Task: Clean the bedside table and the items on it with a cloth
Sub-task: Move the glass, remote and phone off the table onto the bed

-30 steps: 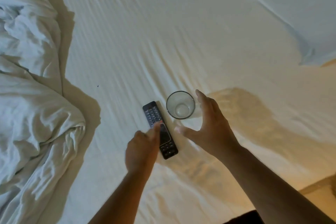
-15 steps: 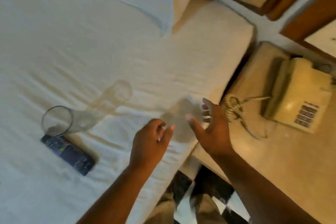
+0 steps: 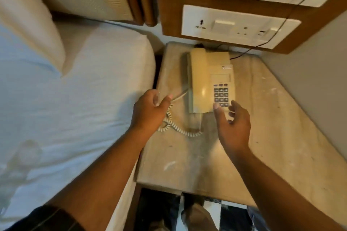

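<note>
The bedside table (image 3: 277,137) has a pale, smudged marble top. A beige telephone (image 3: 204,80) stands at its back, handset on the cradle. Its coiled cord (image 3: 180,130) loops in front of it on the left. My left hand (image 3: 150,112) hovers over the table's left edge with fingers loosely curled and the thumb tip by the cord's straight part, gripping nothing that I can see. My right hand (image 3: 232,124) is open with fingers spread, just in front of the phone's keypad corner. No cloth is in view.
The bed (image 3: 75,99) with a pillow (image 3: 24,30) borders the table on the left; a blurred glass (image 3: 26,154) lies on the sheet. A switch panel (image 3: 238,26) and a black cable (image 3: 277,30) are behind the phone, a grey wall (image 3: 319,73) on the right.
My view has swung from the bed to the bedside table. Both hands left the remote and glass on the sheet and moved right, up to the telephone.
</note>
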A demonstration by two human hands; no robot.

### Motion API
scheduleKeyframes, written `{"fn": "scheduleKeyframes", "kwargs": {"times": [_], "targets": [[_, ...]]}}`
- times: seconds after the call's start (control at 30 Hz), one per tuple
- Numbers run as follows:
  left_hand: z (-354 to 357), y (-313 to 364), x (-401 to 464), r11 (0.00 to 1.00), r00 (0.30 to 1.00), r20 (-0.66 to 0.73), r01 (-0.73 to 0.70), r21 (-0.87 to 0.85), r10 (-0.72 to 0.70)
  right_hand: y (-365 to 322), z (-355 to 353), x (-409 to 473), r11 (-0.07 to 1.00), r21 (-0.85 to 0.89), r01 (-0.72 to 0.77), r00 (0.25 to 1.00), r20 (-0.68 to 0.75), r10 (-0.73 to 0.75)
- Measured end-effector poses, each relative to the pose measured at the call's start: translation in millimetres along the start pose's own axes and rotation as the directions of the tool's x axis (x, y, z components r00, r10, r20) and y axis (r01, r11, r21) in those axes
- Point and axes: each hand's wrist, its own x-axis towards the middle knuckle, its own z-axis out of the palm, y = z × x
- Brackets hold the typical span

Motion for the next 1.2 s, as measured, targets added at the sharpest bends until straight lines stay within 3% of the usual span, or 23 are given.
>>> {"fn": "scheduleKeyframes", "kwargs": {"times": [0.23,0.43,0.6,0.73,0.9,1.2], "targets": [[80,44,54,0.991,0.972,0.196,0.123,0.056,-0.132,17,-21,86,0.982,-0.08,-0.172,0.977,0.114,0.18],[114,51,76,0.953,0.936,0.249,0.283,-0.109,-0.249,26,-5,126,0.977,-0.047,-0.208,0.949,0.233,0.213],[107,50,80,0.869,0.877,0.382,0.41,-0.278,-0.291,28,8,130,0.963,-0.012,-0.267,0.938,0.225,0.263],[96,56,76,0.805,0.857,0.401,0.471,-0.36,-0.322,23,23,117,0.946,0.124,-0.298,0.949,0.142,0.28],[65,62,62,0.821,0.902,0.338,0.397,-0.411,-0.267,-1,34,87,0.945,0.23,-0.232,0.972,0.02,0.233],[-64,35,45,0.898,0.95,0.215,0.289,-0.331,-0.226,-84,85,5,0.89,0.415,-0.19,0.981,0.105,0.16]]}}
